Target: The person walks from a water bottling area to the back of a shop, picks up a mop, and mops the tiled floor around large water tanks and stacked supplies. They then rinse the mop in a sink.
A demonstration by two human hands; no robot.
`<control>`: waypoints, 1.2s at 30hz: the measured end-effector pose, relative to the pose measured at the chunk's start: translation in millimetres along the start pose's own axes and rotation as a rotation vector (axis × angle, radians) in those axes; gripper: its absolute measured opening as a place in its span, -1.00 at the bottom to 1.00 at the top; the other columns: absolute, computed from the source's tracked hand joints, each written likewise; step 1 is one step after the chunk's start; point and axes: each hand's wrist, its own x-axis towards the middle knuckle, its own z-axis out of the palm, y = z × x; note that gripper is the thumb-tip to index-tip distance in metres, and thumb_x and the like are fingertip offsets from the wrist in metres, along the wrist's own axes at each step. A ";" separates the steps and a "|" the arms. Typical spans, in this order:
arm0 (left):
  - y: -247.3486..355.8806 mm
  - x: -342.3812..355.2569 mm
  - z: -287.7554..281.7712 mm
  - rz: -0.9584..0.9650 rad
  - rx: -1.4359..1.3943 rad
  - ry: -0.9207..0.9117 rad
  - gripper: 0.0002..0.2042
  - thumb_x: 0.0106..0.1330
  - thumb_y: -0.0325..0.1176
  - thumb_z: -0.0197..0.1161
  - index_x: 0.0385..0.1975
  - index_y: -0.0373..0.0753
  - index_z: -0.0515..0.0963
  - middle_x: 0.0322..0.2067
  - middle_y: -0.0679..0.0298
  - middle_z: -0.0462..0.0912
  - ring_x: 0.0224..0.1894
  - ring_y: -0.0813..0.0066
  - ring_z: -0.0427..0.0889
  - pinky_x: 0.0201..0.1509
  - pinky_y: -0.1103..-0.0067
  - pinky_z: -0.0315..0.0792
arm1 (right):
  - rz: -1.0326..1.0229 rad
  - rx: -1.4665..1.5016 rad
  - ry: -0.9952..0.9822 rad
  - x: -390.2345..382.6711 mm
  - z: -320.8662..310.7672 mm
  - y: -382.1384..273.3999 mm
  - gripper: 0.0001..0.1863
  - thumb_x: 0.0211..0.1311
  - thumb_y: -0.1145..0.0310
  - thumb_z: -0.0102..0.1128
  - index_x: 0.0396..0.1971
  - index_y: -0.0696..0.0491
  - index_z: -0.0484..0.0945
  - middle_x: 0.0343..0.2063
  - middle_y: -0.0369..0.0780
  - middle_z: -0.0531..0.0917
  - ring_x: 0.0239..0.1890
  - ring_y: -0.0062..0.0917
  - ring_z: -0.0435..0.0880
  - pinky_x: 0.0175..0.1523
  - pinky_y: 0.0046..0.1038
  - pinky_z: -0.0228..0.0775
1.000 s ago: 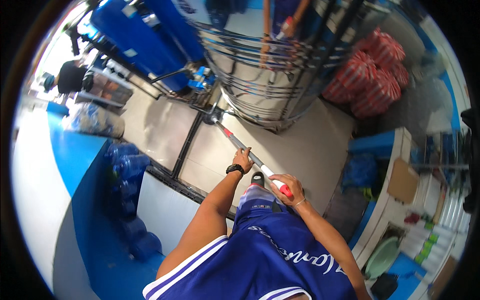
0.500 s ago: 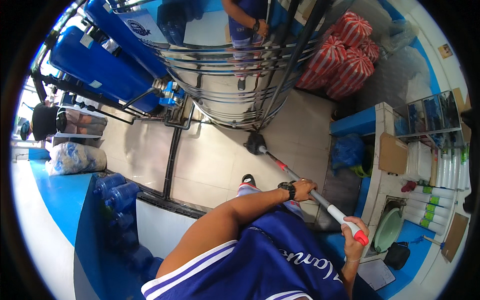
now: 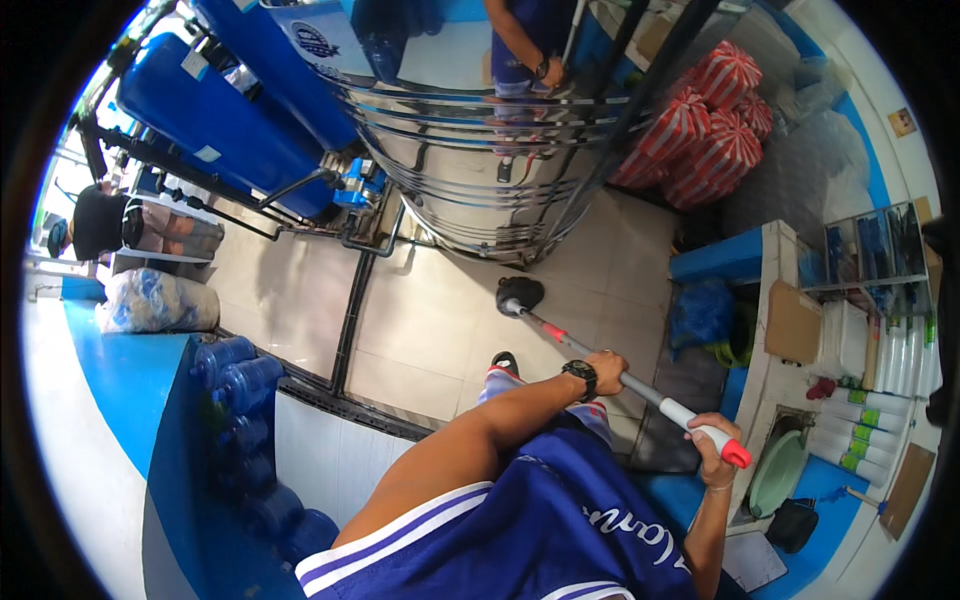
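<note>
My left hand (image 3: 606,371), with a black watch on the wrist, grips the middle of a grey pole (image 3: 643,389). My right hand (image 3: 712,450) is wrapped round the pole's white end grip (image 3: 682,413), just below its red cap (image 3: 736,452). At the far end a dark mop head (image 3: 524,294) lies on the tiled floor, a little in front of the shiny steel tank (image 3: 465,170), which reflects my arm and clothes. My foot in a dark slipper (image 3: 505,362) stands left of the pole.
Blue tanks with pipes (image 3: 200,120) stand back left, red striped bags (image 3: 715,140) back right. A black pipe (image 3: 352,310) runs along the floor. Blue water jugs (image 3: 235,385) line the left. A counter (image 3: 780,250) holds cardboard, white cylinders and a green basin (image 3: 775,470).
The mop head has moved right along the tank's base from beside the pipes, and both my hands have swung right with the pole. My view has shifted as well.
</note>
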 end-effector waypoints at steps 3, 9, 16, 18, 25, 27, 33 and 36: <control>-39.0 -27.1 -20.8 -0.063 0.026 0.107 -0.75 0.01 -0.33 0.27 -0.30 -0.24 0.67 -0.28 -0.07 0.72 -0.09 -0.07 0.69 0.06 0.17 0.55 | 0.027 0.131 -0.009 20.0 40.4 13.0 -0.82 0.12 0.39 0.24 -0.34 0.17 0.68 -0.43 -0.17 0.71 -0.39 -0.48 0.72 -0.18 -0.48 0.52; -152.4 -90.9 -44.6 -0.314 0.180 0.424 -0.78 0.14 -0.22 0.34 -0.30 -0.19 0.65 -0.25 0.05 0.71 -0.09 0.03 0.69 0.10 0.21 0.52 | -0.107 0.114 -0.284 54.2 145.9 27.9 -0.83 0.19 0.44 0.25 -0.25 0.16 0.68 -0.34 -0.13 0.73 -0.31 -0.41 0.72 -0.13 -0.46 0.52; -251.2 -165.8 -75.7 -0.694 0.133 0.358 -0.69 0.22 -0.33 0.34 -0.04 -0.16 0.57 0.06 0.07 0.61 0.13 0.00 0.59 0.22 0.23 0.50 | -0.123 0.113 -0.568 73.0 248.3 43.3 -0.69 0.29 0.20 0.31 -0.01 -0.04 0.64 -0.14 -0.10 0.74 -0.08 -0.21 0.73 0.07 -0.34 0.51; -252.3 -178.7 -67.8 -0.746 0.054 0.277 -0.58 0.20 -0.32 0.37 0.08 -0.16 0.52 0.19 0.05 0.53 0.25 0.00 0.51 0.31 0.22 0.45 | -0.232 0.027 -0.591 65.7 251.2 50.4 -0.64 0.29 0.15 0.33 0.03 -0.07 0.62 -0.11 -0.11 0.72 -0.05 -0.21 0.70 0.09 -0.30 0.52; -184.9 -159.2 -8.7 -0.392 0.272 0.550 -0.62 0.26 -0.13 0.41 -0.10 -0.26 0.54 -0.04 -0.01 0.58 0.06 -0.05 0.55 0.12 0.16 0.47 | -0.155 0.020 -0.566 31.6 163.1 52.9 -0.65 0.23 0.15 0.42 -0.03 -0.06 0.67 -0.21 -0.10 0.73 -0.12 -0.23 0.71 0.05 -0.30 0.50; -152.3 -139.2 -2.6 -0.324 0.179 0.362 -0.58 0.10 -0.32 0.41 -0.02 -0.16 0.49 0.03 0.07 0.53 0.19 0.01 0.45 0.23 0.09 0.31 | -0.167 0.046 -0.430 18.3 120.3 46.3 -0.66 0.13 0.25 0.51 -0.12 0.03 0.71 -0.26 -0.13 0.76 -0.19 -0.28 0.74 -0.02 -0.35 0.53; -30.9 -65.3 34.4 0.041 0.031 0.347 -0.64 0.12 -0.25 0.49 -0.20 -0.24 0.50 -0.29 0.04 0.61 -0.12 -0.04 0.60 0.02 0.19 0.44 | -0.006 -0.197 -0.176 -4.9 -0.4 2.8 -0.72 -0.01 0.36 0.55 -0.25 0.07 0.75 -0.31 -0.13 0.77 -0.27 -0.33 0.74 -0.11 -0.40 0.54; 15.9 -38.2 39.4 0.205 -0.112 0.138 -0.62 0.21 -0.12 0.42 -0.23 -0.29 0.49 -0.30 -0.02 0.63 -0.15 -0.07 0.61 -0.03 0.15 0.44 | -0.177 -0.344 -0.040 -20.6 -43.1 -17.8 -0.73 -0.06 0.36 0.53 -0.31 0.12 0.74 -0.22 -0.09 0.71 0.00 -0.20 0.66 0.08 -0.20 0.47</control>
